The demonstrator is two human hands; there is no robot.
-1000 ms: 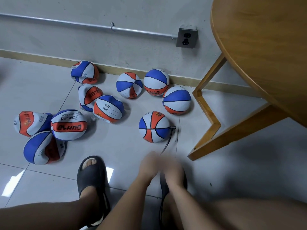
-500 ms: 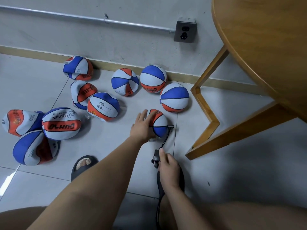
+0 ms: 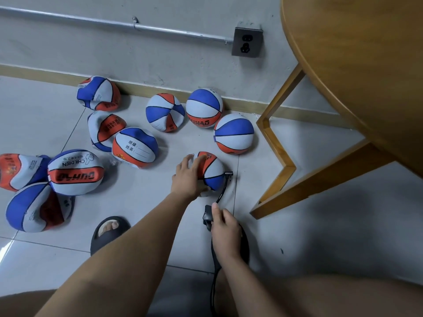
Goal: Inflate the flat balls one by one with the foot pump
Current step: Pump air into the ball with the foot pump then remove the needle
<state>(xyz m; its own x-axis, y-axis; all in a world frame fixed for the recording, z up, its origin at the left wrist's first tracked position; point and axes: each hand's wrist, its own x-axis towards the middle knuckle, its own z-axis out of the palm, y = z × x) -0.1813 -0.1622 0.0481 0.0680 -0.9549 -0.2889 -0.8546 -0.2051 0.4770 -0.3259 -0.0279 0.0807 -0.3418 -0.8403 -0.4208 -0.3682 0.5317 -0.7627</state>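
A grey plastered wall (image 3: 91, 49) runs across the top. A thin metal conduit (image 3: 68, 17) is fixed along it by a clip (image 3: 135, 20) and ends at a dark metal socket plate (image 3: 247, 42). A tan skirting board (image 3: 34, 73) lines the foot of the wall. The floor (image 3: 332, 225) is pale glossy tile with thin grout lines (image 3: 73, 131); a bright glare (image 3: 5, 248) lies at its left edge. At the right a wooden table (image 3: 354, 53) with a curved edge stands over the floor on a bent, angular wooden leg (image 3: 274, 138), throwing a soft shadow (image 3: 354, 209) beneath.
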